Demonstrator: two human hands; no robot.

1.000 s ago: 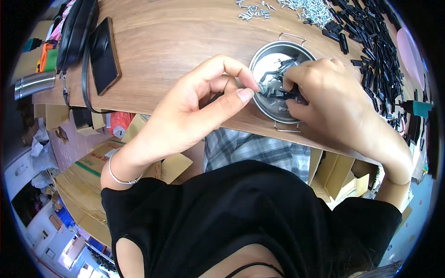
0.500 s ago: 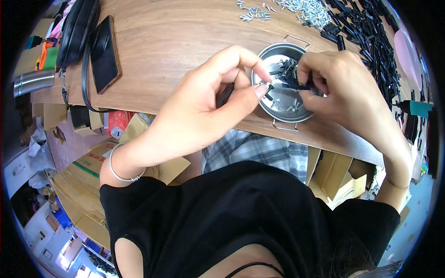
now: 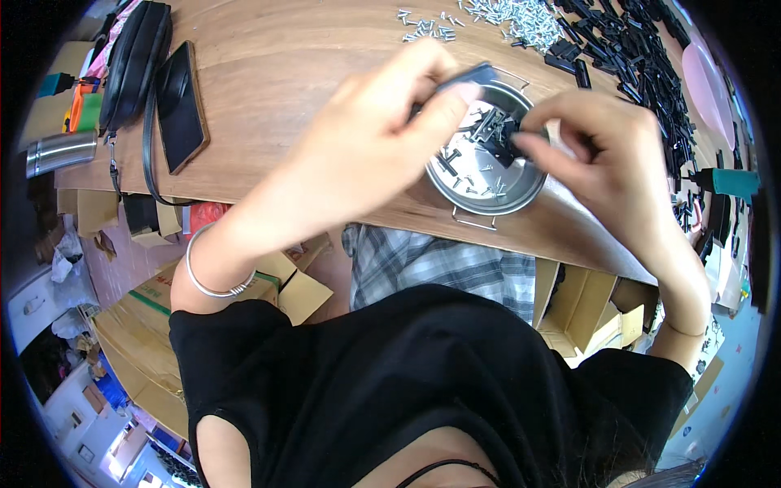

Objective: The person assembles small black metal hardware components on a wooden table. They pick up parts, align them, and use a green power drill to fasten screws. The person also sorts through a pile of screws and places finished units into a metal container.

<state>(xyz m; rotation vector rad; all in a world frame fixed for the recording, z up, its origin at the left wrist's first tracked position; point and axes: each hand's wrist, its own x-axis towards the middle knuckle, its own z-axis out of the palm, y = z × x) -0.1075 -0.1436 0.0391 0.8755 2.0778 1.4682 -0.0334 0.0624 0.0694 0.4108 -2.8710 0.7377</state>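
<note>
A shallow steel pot (image 3: 521, 198) with wire handles stands near the table's front edge. Inside it are small black parts (image 3: 488, 130), a black T-shaped piece (image 3: 448, 162) and several silver screws (image 3: 488, 191). My left hand (image 3: 390, 118), over the pot's far left side, pinches a long black plastic piece (image 3: 472, 76) between thumb and fingers. At the pot's right side my right hand (image 3: 606, 150) is closed, its thumb and fingertips on a small black part (image 3: 510, 145). Motion blurs both hands, and the right hand covers part of the rim.
Beyond the pot lie a heap of silver screws (image 3: 521, 20) and a smaller group of screws (image 3: 427, 31). A large pile of black plastic parts (image 3: 643, 65) spreads along the right. At left are a phone (image 3: 183, 106), a black bag (image 3: 137, 65) and a steel cup (image 3: 61, 153).
My left hand has moved away from me, and the long black piece now shows at its fingertips. The black T-shaped piece, earlier at those fingertips, now appears in the pot.
</note>
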